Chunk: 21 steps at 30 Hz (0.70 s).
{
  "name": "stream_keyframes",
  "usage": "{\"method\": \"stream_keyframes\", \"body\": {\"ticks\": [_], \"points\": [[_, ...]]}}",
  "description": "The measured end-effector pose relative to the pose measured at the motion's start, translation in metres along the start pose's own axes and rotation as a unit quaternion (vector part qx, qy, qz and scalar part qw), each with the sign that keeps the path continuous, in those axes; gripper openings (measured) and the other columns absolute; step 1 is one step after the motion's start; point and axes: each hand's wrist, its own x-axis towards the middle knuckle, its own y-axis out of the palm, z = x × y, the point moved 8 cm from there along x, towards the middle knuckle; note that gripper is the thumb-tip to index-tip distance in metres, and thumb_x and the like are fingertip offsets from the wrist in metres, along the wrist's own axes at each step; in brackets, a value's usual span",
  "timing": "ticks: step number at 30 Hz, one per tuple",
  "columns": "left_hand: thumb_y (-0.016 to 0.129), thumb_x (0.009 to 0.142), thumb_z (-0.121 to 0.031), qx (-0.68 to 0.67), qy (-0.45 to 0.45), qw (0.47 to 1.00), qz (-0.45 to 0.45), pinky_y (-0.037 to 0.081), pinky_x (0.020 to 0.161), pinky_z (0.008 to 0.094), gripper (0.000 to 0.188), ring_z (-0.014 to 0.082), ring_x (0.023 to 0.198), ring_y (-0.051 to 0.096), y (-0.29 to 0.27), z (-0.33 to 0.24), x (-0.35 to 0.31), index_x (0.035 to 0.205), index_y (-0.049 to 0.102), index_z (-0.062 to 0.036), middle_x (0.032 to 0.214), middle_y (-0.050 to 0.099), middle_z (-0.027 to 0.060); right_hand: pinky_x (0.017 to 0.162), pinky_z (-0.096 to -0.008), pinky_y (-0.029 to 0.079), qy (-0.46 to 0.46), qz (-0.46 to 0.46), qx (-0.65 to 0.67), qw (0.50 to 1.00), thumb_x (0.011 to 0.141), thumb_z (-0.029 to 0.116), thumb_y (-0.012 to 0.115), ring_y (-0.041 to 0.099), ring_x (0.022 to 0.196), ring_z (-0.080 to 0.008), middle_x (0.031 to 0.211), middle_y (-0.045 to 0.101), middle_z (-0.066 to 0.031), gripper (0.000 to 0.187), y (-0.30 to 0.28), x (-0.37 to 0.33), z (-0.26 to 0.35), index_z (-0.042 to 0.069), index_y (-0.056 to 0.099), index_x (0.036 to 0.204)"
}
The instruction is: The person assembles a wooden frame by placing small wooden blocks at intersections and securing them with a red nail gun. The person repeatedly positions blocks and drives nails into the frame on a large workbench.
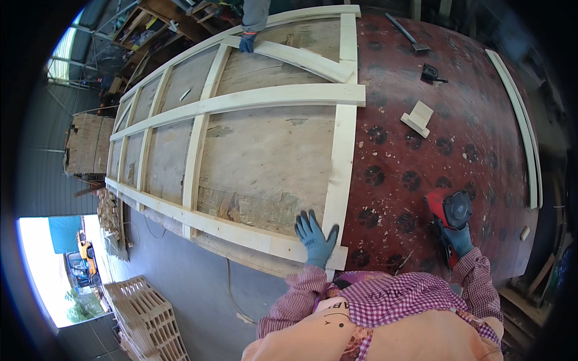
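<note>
A long frame of pale wooden battens (241,102) lies on a plywood sheet on a big workbench. My left hand (315,237), in a blue glove, rests flat with fingers spread on the frame's near corner, where the end batten (341,162) meets the long near rail (211,224). My right hand (459,237), also gloved in blue, grips a red and black power tool (448,210) standing on the dark red bench top (421,156). At the far side another person's blue-gloved hand (247,42) presses on a diagonal batten (295,57).
A small wooden offcut block (418,118), a black tool (430,73) and a metal square (406,33) lie on the bench top. Long pale strips (522,120) run along its right edge. Stacked pallets (147,316) and timber piles (109,213) stand on the floor at left.
</note>
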Motion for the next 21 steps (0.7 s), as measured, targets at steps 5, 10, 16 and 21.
{"method": "stream_keyframes", "body": {"ticks": [5,10,16,21], "points": [[0.061,0.083,-0.042,-0.030,0.121,0.990,-0.066,0.015,0.110,0.0547,0.081,0.0432,0.134,0.024,-0.006,-0.051,0.128,0.142,0.026,0.0020,0.144,0.029,0.0262,0.094,-0.0384,0.045,-0.154,0.001,-0.183,0.971,0.076,0.009,0.066,0.058,0.106,-0.0262,0.115,0.061,-0.0111,0.041,0.001,0.009,-0.017,0.007,0.059,0.117],[0.059,0.084,-0.033,-0.033,0.174,0.980,-0.094,0.017,0.110,0.0538,0.073,0.0423,0.133,0.027,0.019,-0.082,0.251,0.141,0.028,0.0011,0.143,0.031,0.0241,0.100,-0.0415,0.040,-0.293,0.009,-0.392,0.872,0.081,0.016,0.059,0.052,0.113,-0.0338,0.120,0.056,-0.0152,0.039,0.009,-0.008,0.017,0.009,0.057,0.119],[0.057,0.082,-0.023,0.009,0.204,0.973,-0.103,0.019,0.110,0.0520,0.062,0.0390,0.131,0.031,0.061,-0.110,0.379,0.137,0.036,-0.0028,0.141,0.037,0.0182,0.097,-0.0378,0.041,-0.161,0.042,-0.263,0.950,0.085,0.016,0.053,0.054,0.108,-0.0292,0.119,0.057,-0.0126,0.036,-0.005,0.012,0.001,0.005,0.055,0.119],[0.053,0.084,-0.021,0.008,0.196,0.977,-0.088,0.019,0.111,0.0499,0.056,0.0352,0.132,0.032,0.101,-0.121,0.450,0.135,0.039,-0.0043,0.140,0.040,0.0157,0.095,-0.0368,0.042,-0.070,0.141,-0.253,0.955,0.084,0.015,0.053,0.056,0.106,-0.0283,0.115,0.059,-0.0122,0.034,-0.019,0.004,-0.028,0.005,0.056,0.116]]}}
